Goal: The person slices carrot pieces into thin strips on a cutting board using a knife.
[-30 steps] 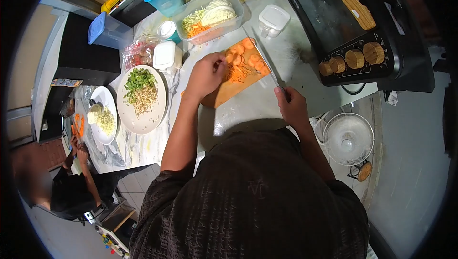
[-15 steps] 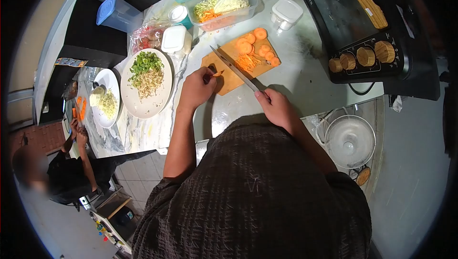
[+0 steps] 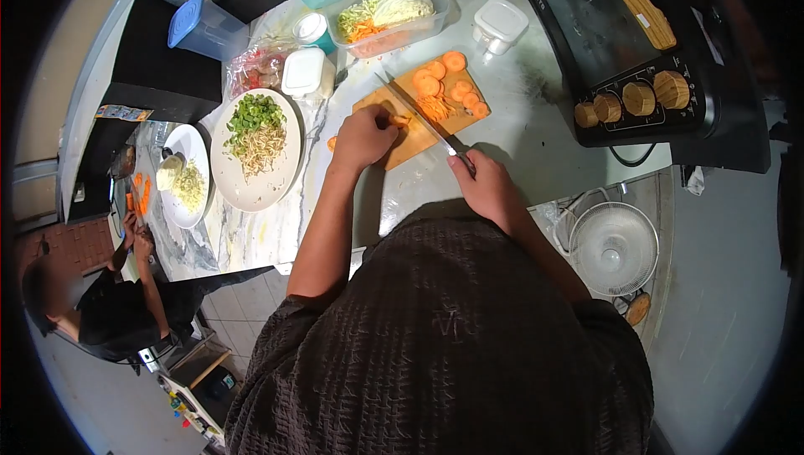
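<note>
My right hand (image 3: 486,183) is wrapped round the handle of a kitchen knife (image 3: 416,111), whose blade lies slantwise over the wooden cutting board (image 3: 410,147). On the board's left half, my left hand (image 3: 366,138) has its fingers bent and pressed together at some carrot slices (image 3: 399,121), close to the blade. Carrot shreds (image 3: 435,107) are heaped right of the knife. Round carrot slices (image 3: 429,85) lie at the board's far right part. Another orange carrot piece (image 3: 332,144) shows on the counter, left of my left wrist.
Behind the board stands a clear container (image 3: 394,40) of shredded cabbage and carrot. White-lidded tubs (image 3: 500,21) flank it. Leftward are a plate (image 3: 243,197) of greens and sprouts and a second plate (image 3: 186,214). A black appliance (image 3: 662,103) stands right. Another person (image 3: 126,312) works far left.
My left hand has shifted right and farther onto the board, nearer the blade. A carrot piece now shows left of my wrist. The knife has moved only slightly.
</note>
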